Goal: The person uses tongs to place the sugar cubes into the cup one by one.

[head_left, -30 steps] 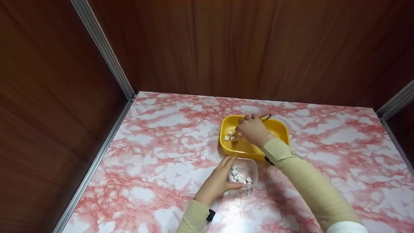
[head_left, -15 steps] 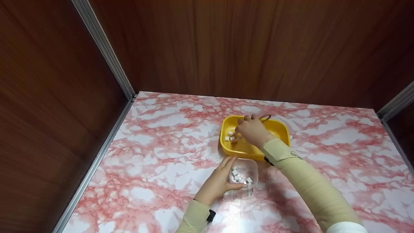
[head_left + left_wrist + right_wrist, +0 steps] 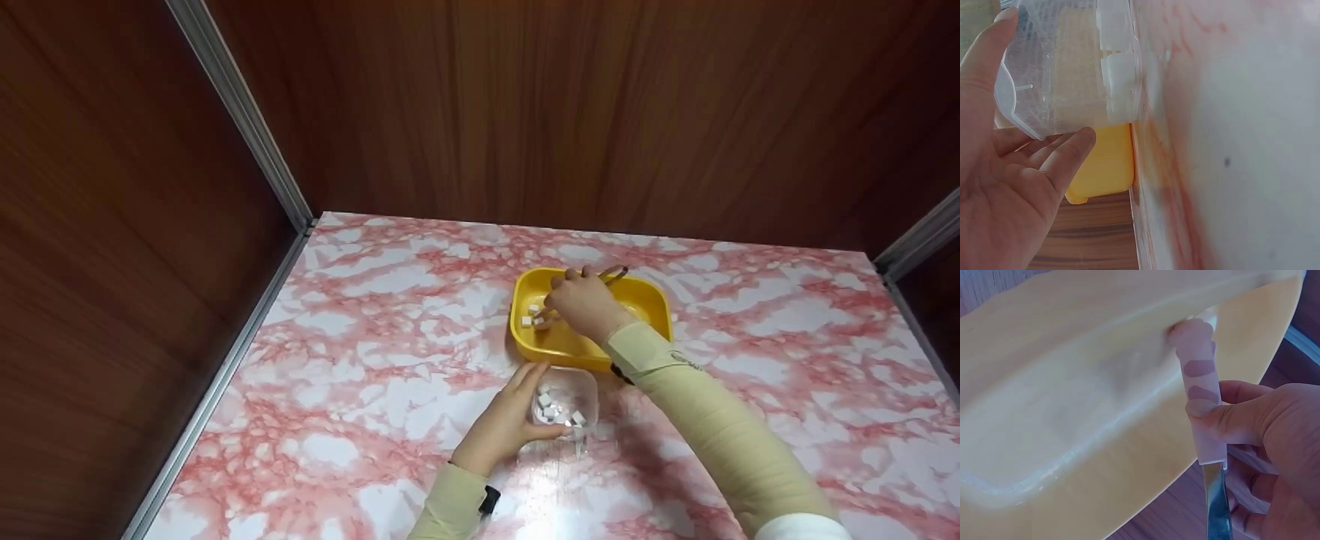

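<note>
My right hand (image 3: 589, 301) is over the yellow tub (image 3: 559, 353). Between thumb and fingers it pinches a pair of tongs (image 3: 1201, 379), which have a striped pink sleeve and a metal arm. Their tip reaches down beside several small white cubes (image 3: 526, 321) at the tub's left end; whether a cube sits between the tips I cannot tell. Nearer the body, my left hand (image 3: 501, 421) holds a small clear plastic container (image 3: 1072, 67), thumb on one side and fingers on the other. Several white cubes (image 3: 544, 400) lie inside it.
Both containers stand on a red-and-white marbled table (image 3: 360, 360). Dark wood panels (image 3: 540, 112) rise behind and on the left, joined by a metal corner strip (image 3: 247, 112). The clear container stands close against the tub's near side.
</note>
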### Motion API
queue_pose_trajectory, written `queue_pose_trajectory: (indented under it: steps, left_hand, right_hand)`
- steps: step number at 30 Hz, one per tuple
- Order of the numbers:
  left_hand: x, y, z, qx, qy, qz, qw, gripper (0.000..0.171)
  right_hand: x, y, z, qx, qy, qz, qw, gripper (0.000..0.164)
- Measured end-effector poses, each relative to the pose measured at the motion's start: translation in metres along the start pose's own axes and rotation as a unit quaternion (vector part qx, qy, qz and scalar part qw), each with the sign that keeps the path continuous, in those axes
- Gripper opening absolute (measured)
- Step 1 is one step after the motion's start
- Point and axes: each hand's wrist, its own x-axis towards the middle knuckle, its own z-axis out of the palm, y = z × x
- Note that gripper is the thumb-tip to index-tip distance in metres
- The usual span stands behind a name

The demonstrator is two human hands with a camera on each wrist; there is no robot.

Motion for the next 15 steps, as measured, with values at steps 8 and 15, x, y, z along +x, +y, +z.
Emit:
queue_pose_trajectory:
  steps: [8, 15]
  left_hand:
    - [-0.0008, 0.0001, 0.0007, 0.003, -0.008, -0.010, 0.9999, 0.093]
    - [-0.0010, -0.0013, 0.0003, 0.000, 0.001, 0.006, 1.0000, 0.094]
  right_hand:
    - [-0.0012, 0.0002, 0.0021, 0.008, -0.001, -0.001, 1.000, 0.022]
    - [-0.0029, 0.0022, 0.0042, -0.001, 0.020, 0.002, 1.000, 0.013]
